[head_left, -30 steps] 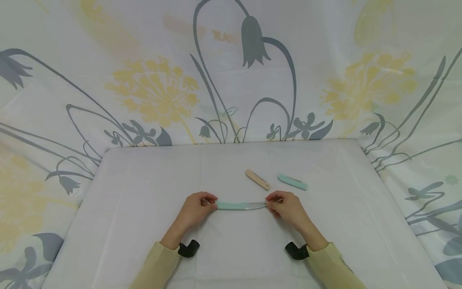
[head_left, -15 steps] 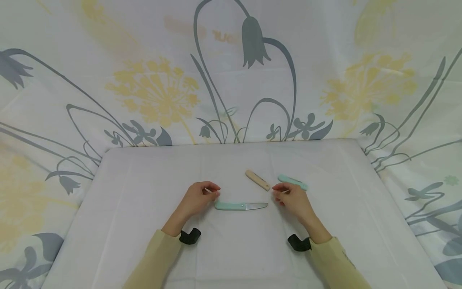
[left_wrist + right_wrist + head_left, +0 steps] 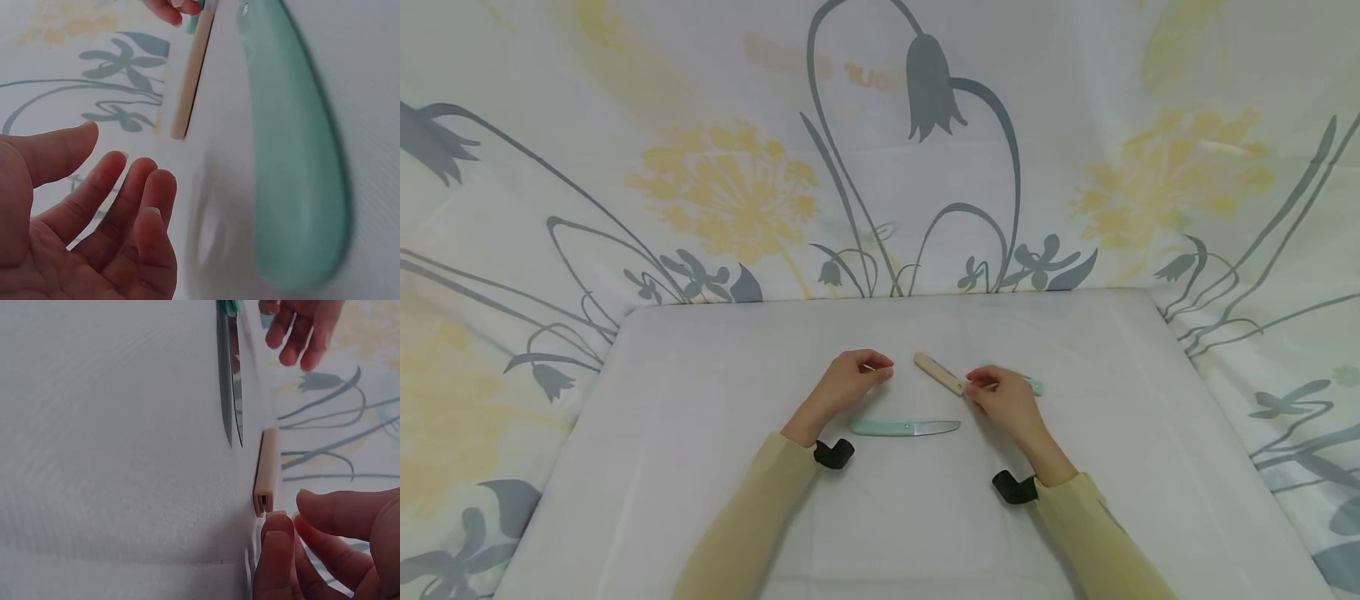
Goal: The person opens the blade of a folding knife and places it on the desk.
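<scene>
A mint-handled folding knife (image 3: pixel 880 428) lies unfolded on the white tabletop, its blade (image 3: pixel 237 394) pointing right. Beyond it, a beige folding knife (image 3: pixel 937 372) rests folded and slanted. My left hand (image 3: pixel 844 385) hovers left of the beige knife, fingers loosely bent and apart, holding nothing. My right hand (image 3: pixel 1009 408) is at the beige knife's near right end; in the right wrist view its fingertips (image 3: pixel 278 524) sit just by that end, not visibly gripping it. A second mint folding knife (image 3: pixel 1036 387), folded, is partly hidden behind the right hand.
The white-covered table (image 3: pixel 700 358) ends at a flower-printed curtain (image 3: pixel 737 183) at the back and sides. A black wrist-worn piece (image 3: pixel 835 454) sits on the left wrist, and a similar one (image 3: pixel 1013 487) on the right.
Both hands have let go of the unfolded mint knife, which stays on the table. The left hand has moved forward and right; the right hand has moved forward to the beige knife's end.
</scene>
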Demonstrator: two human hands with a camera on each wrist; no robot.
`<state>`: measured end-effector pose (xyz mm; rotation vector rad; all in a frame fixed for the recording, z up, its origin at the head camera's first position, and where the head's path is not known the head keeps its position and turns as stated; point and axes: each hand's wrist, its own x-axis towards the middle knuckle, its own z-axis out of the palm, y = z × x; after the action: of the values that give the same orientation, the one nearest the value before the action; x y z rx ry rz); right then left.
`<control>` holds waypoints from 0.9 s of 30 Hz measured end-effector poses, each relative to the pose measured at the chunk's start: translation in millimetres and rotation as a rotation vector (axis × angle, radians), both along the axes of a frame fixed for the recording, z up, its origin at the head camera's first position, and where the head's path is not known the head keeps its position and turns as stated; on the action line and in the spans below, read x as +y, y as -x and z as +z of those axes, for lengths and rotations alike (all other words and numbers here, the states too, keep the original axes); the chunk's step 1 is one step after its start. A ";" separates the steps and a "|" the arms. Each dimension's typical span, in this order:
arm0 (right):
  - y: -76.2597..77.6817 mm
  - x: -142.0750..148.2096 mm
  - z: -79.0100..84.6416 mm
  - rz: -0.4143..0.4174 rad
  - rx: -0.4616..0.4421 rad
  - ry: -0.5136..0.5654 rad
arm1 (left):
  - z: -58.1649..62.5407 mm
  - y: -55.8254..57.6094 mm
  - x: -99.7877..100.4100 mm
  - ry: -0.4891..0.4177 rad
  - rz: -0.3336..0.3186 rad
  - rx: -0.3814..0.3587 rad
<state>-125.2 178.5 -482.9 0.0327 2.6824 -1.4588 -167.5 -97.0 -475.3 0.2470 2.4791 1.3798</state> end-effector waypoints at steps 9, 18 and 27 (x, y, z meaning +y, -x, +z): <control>10.5 -6.4 -4.7 0.001 -0.004 -0.047 | -1.8 21.1 24.7 -0.122 -0.001 -0.044; 13.4 -10.8 -5.1 0.000 0.006 -0.102 | -3.4 27.8 40.0 -0.094 -0.010 -0.030; 12.8 -12.2 -5.0 -0.010 -0.013 -0.136 | -4.3 27.0 46.7 -0.105 -0.019 -0.022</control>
<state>-138.0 166.3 -487.9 0.0646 2.7704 -1.2711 -194.5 -50.3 -479.6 0.2758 2.3835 1.4982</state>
